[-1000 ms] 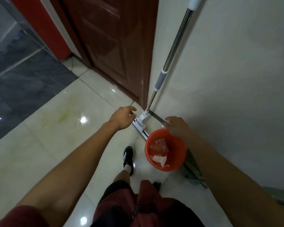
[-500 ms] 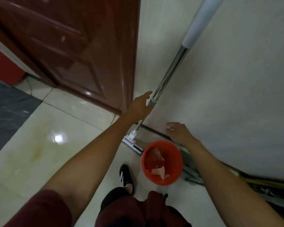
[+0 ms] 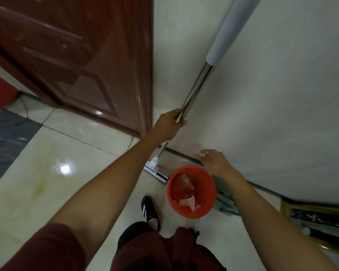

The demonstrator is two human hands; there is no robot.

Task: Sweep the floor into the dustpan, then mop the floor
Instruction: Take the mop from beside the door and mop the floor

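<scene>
The left hand point(image 3: 169, 122) is closed round the steel shaft of the mop point(image 3: 196, 90); a second ago it hung low by the mop's head, half a second ago it was only touching the pole, and now it has climbed to a firm grip partway up. The right hand point(image 3: 215, 163) is loose and half-spread, fingers curled on nothing, hovering near the foot of the wall just beyond the bucket; it has barely moved.

By size: the pale wall point(image 3: 272, 94) fills the right and far side, with the mop leaning against it. The dark red door point(image 3: 76, 61) stands far left. The glossy floor point(image 3: 57, 163) runs from the door to the near edge. The orange bucket point(image 3: 192, 190) sits near centre-right, touching nothing of the mop, with crumpled litter inside. The mop's flat white head point(image 3: 155, 171) rests on the tiles just left of the bucket. The dustpan point(image 3: 223, 200) lies behind the bucket, largely hidden by the right forearm.

The new grip suggests sweeping is finished and mopping is about to begin.
</scene>
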